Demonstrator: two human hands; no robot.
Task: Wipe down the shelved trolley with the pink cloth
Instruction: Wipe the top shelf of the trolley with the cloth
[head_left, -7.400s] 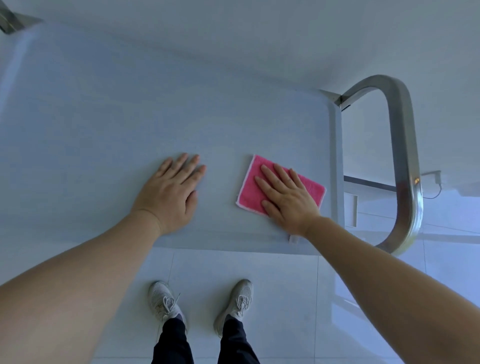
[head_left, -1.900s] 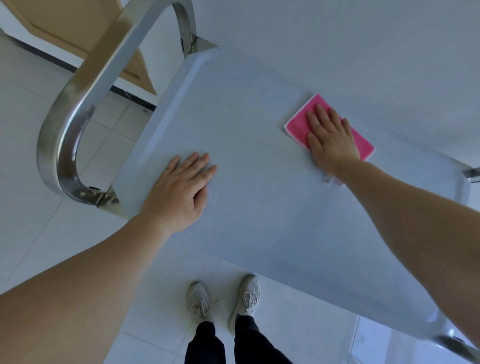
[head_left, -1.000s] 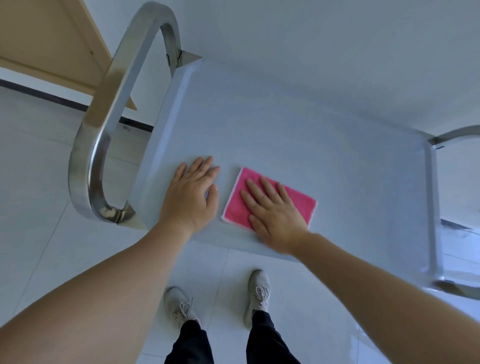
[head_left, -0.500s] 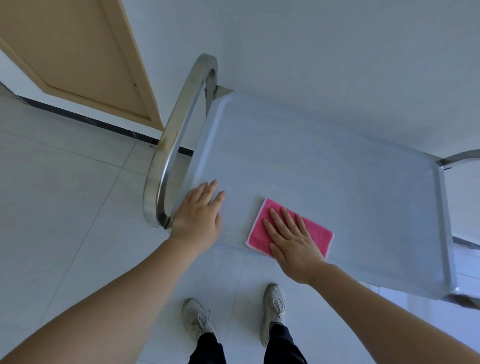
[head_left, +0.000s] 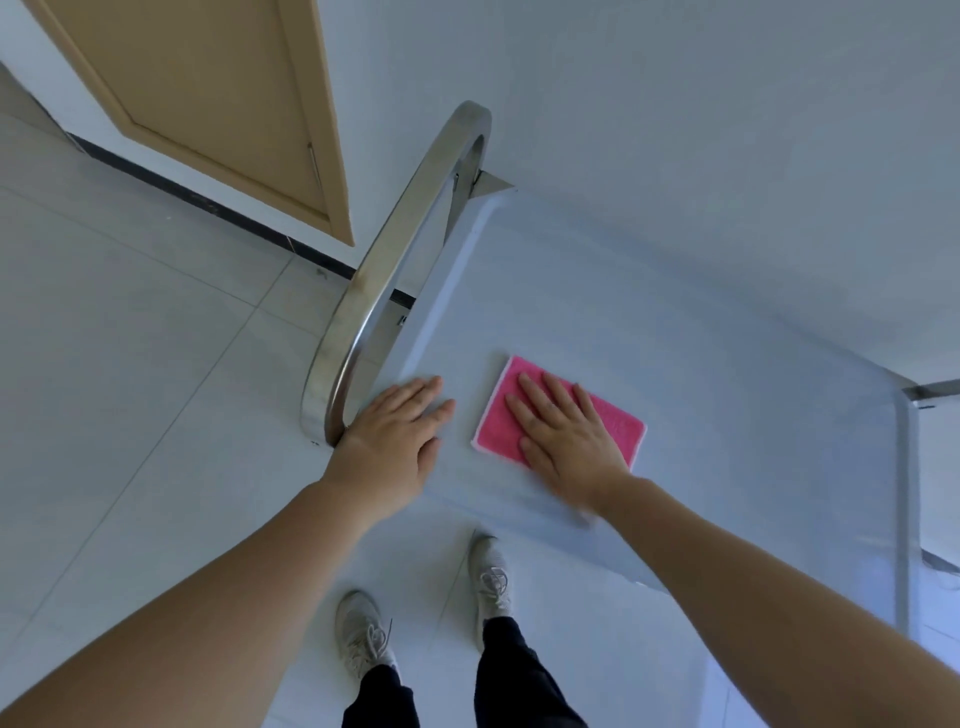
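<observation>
The trolley's pale top shelf (head_left: 649, 322) fills the middle of the head view, with a curved steel handle (head_left: 384, 270) at its left end. A pink cloth (head_left: 498, 410) lies flat near the shelf's front left corner. My right hand (head_left: 566, 436) presses flat on the cloth, fingers spread and pointing away from me. My left hand (head_left: 400, 441) rests flat on the shelf's front left corner, just left of the cloth and beside the base of the handle.
A tan wooden door (head_left: 208, 104) stands at the upper left, a white wall behind the trolley. A second steel handle (head_left: 935, 389) shows at the shelf's right end. My feet in light shoes (head_left: 488, 577) stand on the white tiled floor below the shelf's front edge.
Over the last second my right hand has kept the cloth near the front left of the shelf, sliding it slightly away from me. My left hand stays at the corner. My view has swung left.
</observation>
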